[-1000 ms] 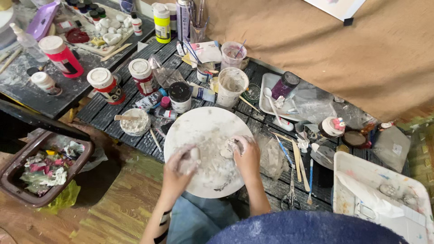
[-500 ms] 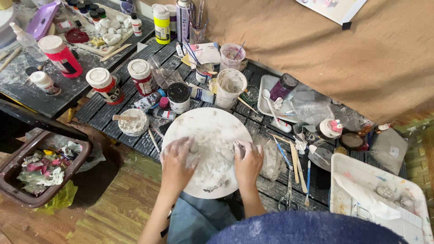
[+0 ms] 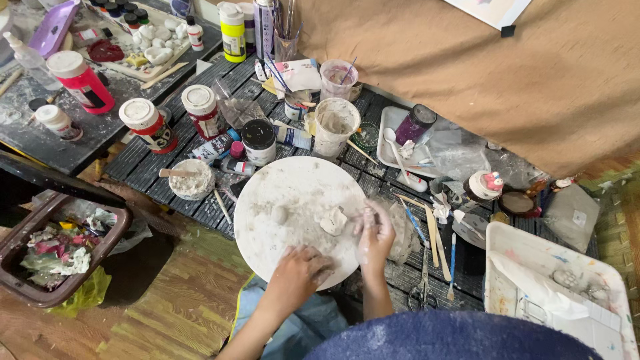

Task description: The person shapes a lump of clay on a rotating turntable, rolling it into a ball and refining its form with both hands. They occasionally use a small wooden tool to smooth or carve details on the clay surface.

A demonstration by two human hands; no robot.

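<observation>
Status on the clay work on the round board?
Done: a small ball and a rough lump sit shaped on the round white board. In hand: left hand presses the board's near edge; right hand pinches a clay bit. Left: lump unsmoothed, paints capped.

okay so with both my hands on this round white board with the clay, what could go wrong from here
The round white board overhangs the near edge of the dark slatted table where your left hand presses, so it might tip toward your lap. The white cup and the black-lidded jar stand right at the board's far rim; a shove could knock them over. The scissors lie close beside your right hand.
</observation>
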